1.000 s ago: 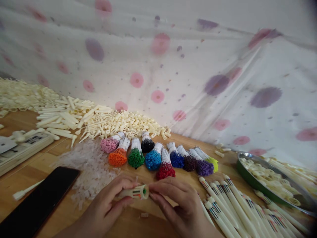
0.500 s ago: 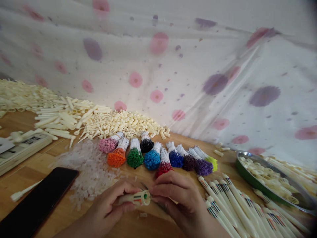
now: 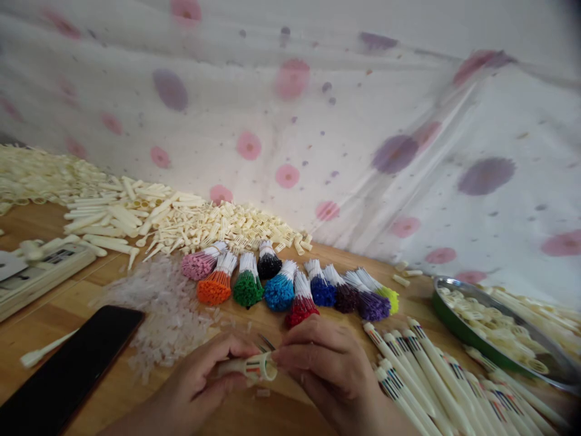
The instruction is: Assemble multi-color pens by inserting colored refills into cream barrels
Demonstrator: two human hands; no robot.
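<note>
My left hand [image 3: 209, 378] is closed around a cream multicolour pen barrel [image 3: 254, 367], its open slotted end turned toward my right hand. Coloured strips show in the slots. The fingertips of my right hand [image 3: 324, 363] are pinched at the rim of that open end; any small part between them is hidden. A pair of metal tweezers [image 3: 266, 343] is tucked in my right hand, tips pointing up and left behind the barrel. Just beyond lie bundles of thin white refills with coloured ends, the red bundle [image 3: 302, 309] nearest my right hand.
Clear plastic bits [image 3: 158, 309] are heaped left of the bundles, beside a black phone [image 3: 72, 369]. Cream pen parts [image 3: 218, 224] are piled along the back. Assembled pens [image 3: 431, 375] lie at right, near a green-sided tray [image 3: 472, 342] of cream rings. A power strip [image 3: 45, 272] is at left.
The green piece seen inside the barrel's open end is no longer visible there. My right fingers have shifted slightly at the rim, and the tweezer tips show more clearly.
</note>
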